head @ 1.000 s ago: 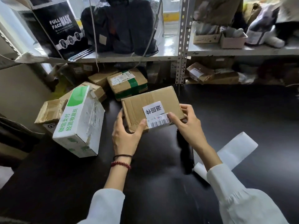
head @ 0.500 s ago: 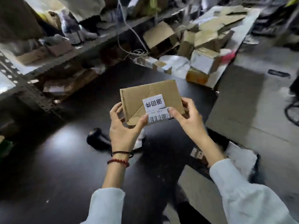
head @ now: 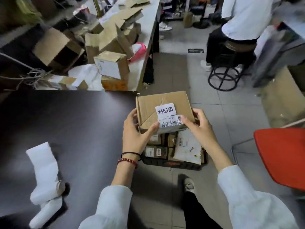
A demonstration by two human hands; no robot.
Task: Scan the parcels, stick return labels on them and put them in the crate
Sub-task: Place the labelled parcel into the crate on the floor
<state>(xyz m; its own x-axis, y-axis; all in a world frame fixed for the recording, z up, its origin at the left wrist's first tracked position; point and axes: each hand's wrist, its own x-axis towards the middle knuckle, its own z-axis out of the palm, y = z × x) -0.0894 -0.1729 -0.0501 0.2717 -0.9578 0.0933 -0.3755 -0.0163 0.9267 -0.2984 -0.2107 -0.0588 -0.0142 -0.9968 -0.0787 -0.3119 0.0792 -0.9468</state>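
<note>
I hold a flat brown cardboard parcel (head: 163,103) in the air between both hands. My left hand (head: 137,131) grips its near left corner and my right hand (head: 198,128) grips its near right edge. A white return label (head: 165,110) with black characters is stuck on top, above a barcode label (head: 171,123). The parcel hangs just beyond the table's right edge, over a dark crate (head: 175,163) on the floor. Several parcels lie in the crate, among them a white mailer (head: 188,148).
The dark table (head: 69,129) fills the left, with a roll of white labels (head: 44,172) on it. Piled cardboard boxes (head: 112,66) stand on a white table behind. A red chair (head: 283,156) is at right. A seated person (head: 239,22) on a black stool (head: 226,71) is farther off.
I have turned right, away from the shelves. The parcel went from resting on the table to being carried in both hands, past the table's edge, above the crate.
</note>
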